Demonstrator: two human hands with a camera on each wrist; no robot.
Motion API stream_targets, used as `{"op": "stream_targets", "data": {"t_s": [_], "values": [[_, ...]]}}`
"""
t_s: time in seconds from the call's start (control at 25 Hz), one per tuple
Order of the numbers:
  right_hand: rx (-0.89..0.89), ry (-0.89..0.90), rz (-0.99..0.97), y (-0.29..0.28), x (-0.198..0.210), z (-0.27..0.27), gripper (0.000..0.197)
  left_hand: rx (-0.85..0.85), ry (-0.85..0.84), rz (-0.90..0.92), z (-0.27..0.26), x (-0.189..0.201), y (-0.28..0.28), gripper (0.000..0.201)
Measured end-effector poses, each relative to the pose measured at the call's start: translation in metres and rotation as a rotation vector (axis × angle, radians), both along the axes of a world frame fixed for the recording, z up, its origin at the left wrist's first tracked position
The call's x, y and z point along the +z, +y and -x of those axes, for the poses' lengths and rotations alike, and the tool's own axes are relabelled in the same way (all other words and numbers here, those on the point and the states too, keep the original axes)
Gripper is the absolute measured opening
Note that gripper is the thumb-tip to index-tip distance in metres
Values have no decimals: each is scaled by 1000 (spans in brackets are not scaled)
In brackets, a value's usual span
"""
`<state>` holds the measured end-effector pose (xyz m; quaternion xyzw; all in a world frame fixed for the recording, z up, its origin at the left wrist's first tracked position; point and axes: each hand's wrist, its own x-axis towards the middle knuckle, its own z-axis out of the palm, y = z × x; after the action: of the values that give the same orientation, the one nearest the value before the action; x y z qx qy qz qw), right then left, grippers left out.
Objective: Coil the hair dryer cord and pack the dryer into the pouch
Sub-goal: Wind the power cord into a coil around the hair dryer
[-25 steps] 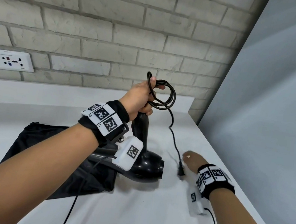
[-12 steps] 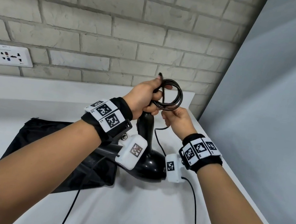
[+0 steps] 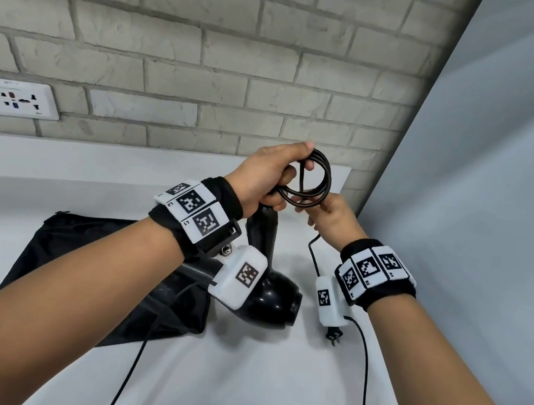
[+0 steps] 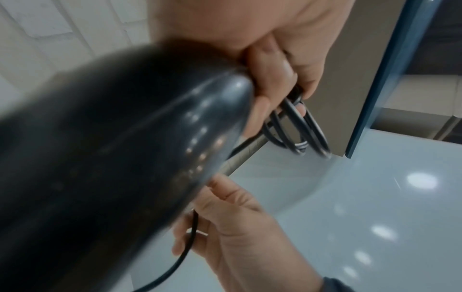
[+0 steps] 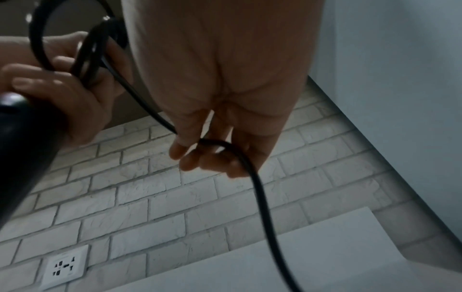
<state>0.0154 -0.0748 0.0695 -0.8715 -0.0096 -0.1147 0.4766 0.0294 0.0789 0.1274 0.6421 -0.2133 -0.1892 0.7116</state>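
Observation:
The black hair dryer (image 3: 273,298) hangs nozzle-down over the white counter, its handle (image 3: 262,233) held upright. My left hand (image 3: 273,177) grips the top of the handle (image 4: 150,138) together with a small coil of black cord (image 3: 313,183). The coil (image 4: 297,128) loops out past the left fingers. My right hand (image 3: 329,217) pinches the loose cord (image 5: 225,146) just under the coil. The rest of the cord trails down to the plug (image 3: 334,335) on the counter. The black pouch (image 3: 93,266) lies flat at the left, partly under the dryer.
A brick wall with a white socket (image 3: 19,98) runs behind the counter (image 3: 250,373). A pale grey panel (image 3: 484,200) closes the right side. Thin black wrist-camera cables (image 3: 129,372) hang from both wrists.
My right hand left the counter near the plug, rose to the coil and took hold of the cord. The plug has slid nearer. The left hand keeps its grip.

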Motion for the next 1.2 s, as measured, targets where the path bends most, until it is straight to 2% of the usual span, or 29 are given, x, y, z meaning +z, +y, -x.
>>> {"op": "stream_targets", "data": {"t_s": [0.08, 0.24, 0.28, 0.36, 0.48, 0.56, 0.72, 0.84, 1.08, 1.2], "values": [[86, -30, -27, 3, 9, 3, 18, 5, -12, 22, 0, 2, -2, 31], [229, -76, -37, 10, 21, 3, 17, 34, -37, 53, -4, 6, -2, 21], [218, -66, -24, 10, 23, 4, 13, 28, -41, 55, -5, 6, 0, 18], [178, -78, -24, 8, 26, 4, 19, -17, -61, 37, -5, 6, 4, 19], [98, -147, 28, 3, 35, 3, 24, -104, -67, -12, 1, 4, 6, 37], [72, -158, 93, 1, 43, 3, 25, -104, -39, -51, 2, 2, 4, 46], [-37, -190, 262, -4, 55, -1, 19, -47, -30, -36, 2, 0, -3, 31], [-130, -217, 320, -6, 63, -1, 18, -2, -30, -23, 4, 0, -8, 23], [-150, -262, 282, -2, 83, 3, 16, 14, -146, -233, 1, -10, -20, 27], [-80, -330, 127, 9, 78, 8, 17, 89, -141, -185, -6, -12, -20, 33]]}}
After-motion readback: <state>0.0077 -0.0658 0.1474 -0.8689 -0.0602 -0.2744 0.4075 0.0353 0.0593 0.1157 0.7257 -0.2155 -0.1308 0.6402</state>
